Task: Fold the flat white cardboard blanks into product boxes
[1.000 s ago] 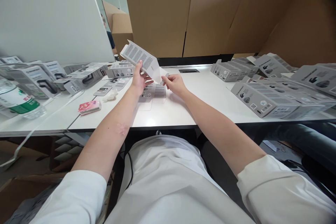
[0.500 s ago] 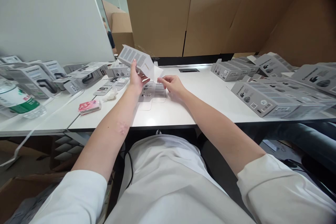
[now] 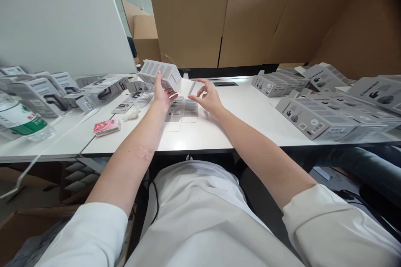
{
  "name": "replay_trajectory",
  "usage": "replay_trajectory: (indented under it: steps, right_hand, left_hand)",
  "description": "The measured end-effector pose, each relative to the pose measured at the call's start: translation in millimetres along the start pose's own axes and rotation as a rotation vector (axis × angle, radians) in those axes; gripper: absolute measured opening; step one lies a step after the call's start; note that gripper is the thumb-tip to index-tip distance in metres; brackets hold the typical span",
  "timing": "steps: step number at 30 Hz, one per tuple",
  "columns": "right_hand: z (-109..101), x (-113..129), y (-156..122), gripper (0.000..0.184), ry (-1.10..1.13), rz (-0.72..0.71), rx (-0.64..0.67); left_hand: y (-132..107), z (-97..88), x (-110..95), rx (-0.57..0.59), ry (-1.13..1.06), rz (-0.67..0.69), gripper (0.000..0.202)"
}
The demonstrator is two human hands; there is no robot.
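Note:
My left hand (image 3: 163,95) is wrapped round a white-and-grey printed cardboard box (image 3: 161,73), tilted above the desk. The box's right end is open, with a white flap (image 3: 192,87) standing out from it. My right hand (image 3: 208,98) has that flap between thumb and forefinger, the other fingers curled behind. Beneath both hands lies a flattened printed carton (image 3: 181,110) on the white desk. Another printed box (image 3: 140,85) sits just behind my left hand.
Several printed boxes stand on the left (image 3: 40,96) and right (image 3: 316,117) of the desk. A water bottle (image 3: 21,119), a pink packet (image 3: 107,127) and crumpled plastic (image 3: 131,113) lie on the left. Large cardboard (image 3: 219,16) walls the back.
The box in my left hand has come down and levelled out a little. My right thumb and forefinger have spread from a pinch to span the flap.

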State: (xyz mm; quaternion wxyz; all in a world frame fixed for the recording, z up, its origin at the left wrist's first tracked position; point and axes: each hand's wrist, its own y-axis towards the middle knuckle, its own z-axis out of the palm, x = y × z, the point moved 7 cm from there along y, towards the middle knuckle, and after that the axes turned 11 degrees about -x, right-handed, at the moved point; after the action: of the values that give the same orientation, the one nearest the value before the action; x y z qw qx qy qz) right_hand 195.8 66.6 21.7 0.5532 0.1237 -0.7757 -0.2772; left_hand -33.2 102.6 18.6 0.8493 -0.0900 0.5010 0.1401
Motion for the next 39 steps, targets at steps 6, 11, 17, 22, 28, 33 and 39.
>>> replay_trajectory:
  steps: [6, 11, 17, 22, 28, 33, 39]
  right_hand:
    - [0.3, 1.4, 0.0, 0.079, 0.003, -0.035, -0.014]
    - [-6.4, -1.0, 8.9, 0.029, -0.059, -0.107, -0.115]
    - [-8.4, -7.9, 14.6, 0.045, -0.116, -0.119, -0.144]
    - [-4.7, -6.3, 10.0, 0.078, -0.113, -0.147, -0.106]
    - [-0.9, -13.8, 10.4, 0.09, -0.099, -0.122, -0.065]
    - [-1.4, -15.3, 11.4, 0.093, -0.119, -0.129, -0.071]
    - [-0.6, -20.7, 14.3, 0.085, -0.12, -0.169, -0.097]
  left_hand:
    - [2.3, 0.4, 2.9, 0.041, 0.003, -0.035, 0.093]
    - [4.8, -2.6, 3.9, 0.015, -0.003, -0.037, 0.087]
    - [0.1, -1.2, 2.0, 0.005, 0.003, -0.035, 0.084]
    - [-2.4, 1.9, 3.4, 0.011, 0.036, -0.023, 0.086]
    - [-0.5, 5.7, 8.7, 0.084, 0.005, -0.045, 0.093]
    - [-3.3, 5.4, 6.6, 0.072, -0.016, -0.052, 0.092]
    - [-2.4, 4.5, 6.1, 0.082, 0.04, -0.034, 0.085]
